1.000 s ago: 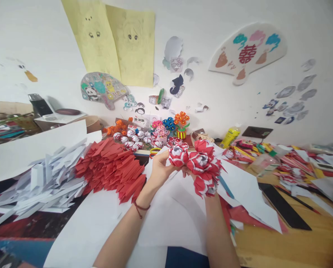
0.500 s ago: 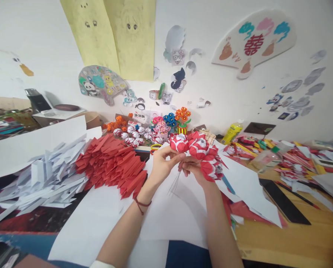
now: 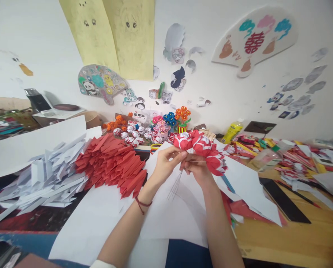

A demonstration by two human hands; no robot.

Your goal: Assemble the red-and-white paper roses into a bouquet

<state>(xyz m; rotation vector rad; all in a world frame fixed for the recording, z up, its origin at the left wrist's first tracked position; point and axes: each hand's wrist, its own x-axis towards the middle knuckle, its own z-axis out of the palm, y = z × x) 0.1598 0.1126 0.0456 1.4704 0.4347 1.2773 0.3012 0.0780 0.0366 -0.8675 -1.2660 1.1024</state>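
Several red-and-white paper flowers (image 3: 202,144) on thin wire stems (image 3: 175,186) are gathered in a bunch above the white paper. My left hand (image 3: 168,160) pinches the stems just under the leftmost flower, thumb against fingers. Close beside it, my right hand (image 3: 196,165) is curled around the stems beneath the other blooms, and its fingertips meet the left hand's. The wire ends hang down below both hands. One flower tilts to the right over my right wrist. Part of the stems is hidden behind my fingers.
To the left lie a pile of folded red paper pieces (image 3: 110,163) and a pile of white ones (image 3: 49,178). White sheets (image 3: 99,223) cover the middle. Finished flowers (image 3: 133,136) stand behind. A black phone-like slab (image 3: 284,199) and a clear bottle (image 3: 264,158) are on the right.
The flower bunch has shifted slightly right and turned, the right-hand flower rising a little. My right hand has moved with it, while the left keeps its pinch.
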